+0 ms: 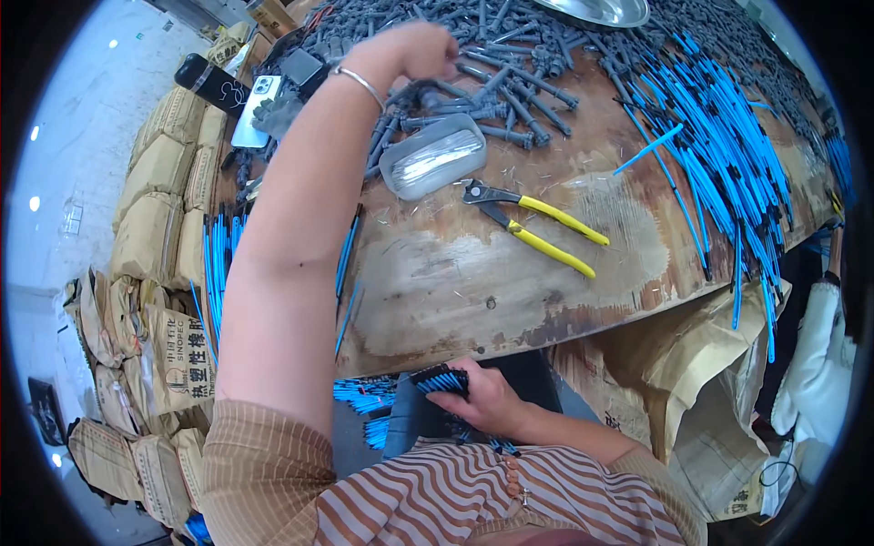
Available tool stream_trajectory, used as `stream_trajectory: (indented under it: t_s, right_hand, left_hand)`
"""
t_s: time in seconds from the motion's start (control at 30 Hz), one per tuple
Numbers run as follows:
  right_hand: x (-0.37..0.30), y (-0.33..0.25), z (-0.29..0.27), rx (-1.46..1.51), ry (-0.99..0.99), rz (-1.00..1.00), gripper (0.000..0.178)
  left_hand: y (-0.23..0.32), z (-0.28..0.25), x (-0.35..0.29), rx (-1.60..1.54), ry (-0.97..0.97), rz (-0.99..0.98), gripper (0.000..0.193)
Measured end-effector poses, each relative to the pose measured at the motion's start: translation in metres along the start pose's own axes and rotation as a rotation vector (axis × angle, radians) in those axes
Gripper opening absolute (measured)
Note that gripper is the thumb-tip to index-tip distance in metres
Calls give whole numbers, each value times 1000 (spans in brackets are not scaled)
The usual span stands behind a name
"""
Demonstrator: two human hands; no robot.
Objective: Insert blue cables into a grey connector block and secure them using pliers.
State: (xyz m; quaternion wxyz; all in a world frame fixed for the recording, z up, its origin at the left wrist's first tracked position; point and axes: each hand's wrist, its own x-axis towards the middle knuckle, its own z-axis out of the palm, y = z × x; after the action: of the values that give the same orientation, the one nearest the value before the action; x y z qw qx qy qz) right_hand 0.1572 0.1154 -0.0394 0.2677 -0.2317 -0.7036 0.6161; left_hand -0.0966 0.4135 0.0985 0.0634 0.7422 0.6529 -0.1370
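Note:
My left arm reaches far across the table. My left hand (421,51) is closed, fingers curled, over the heap of dark grey plastic bolt-like parts (537,86); anything inside it is hidden. Close to my lap, below the table's front edge, my right hand (487,400) is wrapped round a bundle of thin blue rods with black ends (442,382). More blue rods (364,396) lie beside that bundle. Between my hands are a clear plastic tray (414,182) holding thin silvery pins and end-cutting pliers with yellow handles (551,232), lying with their handles spread.
Blue rods with black ends (719,155) are heaped at the table's right. A metal bowl (605,11) sits at the back. A phone (255,111) and black bottle (211,84) are on the left, near stacked brown sacks (155,227). An open paper sack (710,364) is at the right front.

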Motion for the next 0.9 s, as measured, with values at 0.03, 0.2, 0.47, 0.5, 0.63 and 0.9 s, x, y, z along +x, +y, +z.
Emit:
stream_trajectory:
  t_s: [0.03,0.2,0.47,0.5,0.63,0.9]
  right_hand:
    - [1,1,-1,-6,-8,-13,35]
    - [-1,-5,0,-23,-1,-34,34]
    - [-7,-7,-2,13,32,-89,33]
    - [-9,-8,-5,27,25,-67,33]
    - [-12,-12,-3,9,-21,-71,35]
    - [-15,-26,9,-17,-48,10,37]
  left_hand:
    - [10,-10,2,82,193,25,33]
    - [76,5,51,-89,520,253,31]
    - [75,47,82,36,446,98,20]
    - [69,42,69,47,444,80,20]
    - [20,12,-15,-39,304,-89,25]
    - [41,1,-251,-1684,554,-92,19]
